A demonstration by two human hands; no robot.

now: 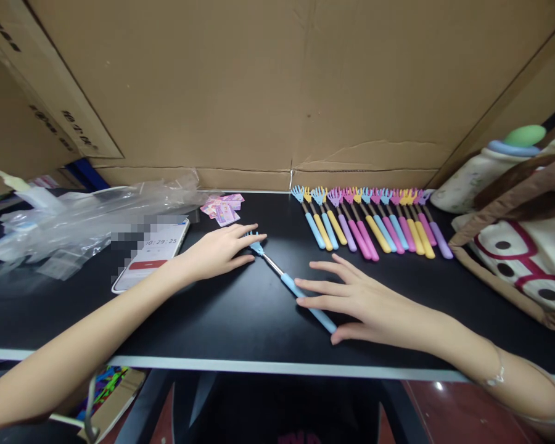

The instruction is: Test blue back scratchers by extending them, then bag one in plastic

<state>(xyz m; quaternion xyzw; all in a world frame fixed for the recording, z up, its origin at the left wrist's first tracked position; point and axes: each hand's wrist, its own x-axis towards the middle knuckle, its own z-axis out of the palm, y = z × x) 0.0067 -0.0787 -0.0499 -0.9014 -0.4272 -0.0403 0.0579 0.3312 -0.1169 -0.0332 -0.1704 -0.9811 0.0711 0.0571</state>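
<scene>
A light blue back scratcher [274, 266] with a hand-shaped head and a metal shaft lies slantwise on the black table. At its head is my left hand [221, 251], fingers stretched out over the blue claws. My right hand [356, 299] lies spread along the blue handle, fingertips and thumb touching or very near it, not wrapped round. Behind my right hand, several more back scratchers [372, 225] in blue, yellow, pink and purple lie side by side in a row, heads toward the cardboard.
A phone [160, 250] showing a timer and a heap of clear plastic bags [97, 213] lie at the left. Small printed cards [222, 208] are near the back. A bottle [483, 176] and a fabric bag [513, 265] stand at the right. Cardboard [277, 92] walls the rear.
</scene>
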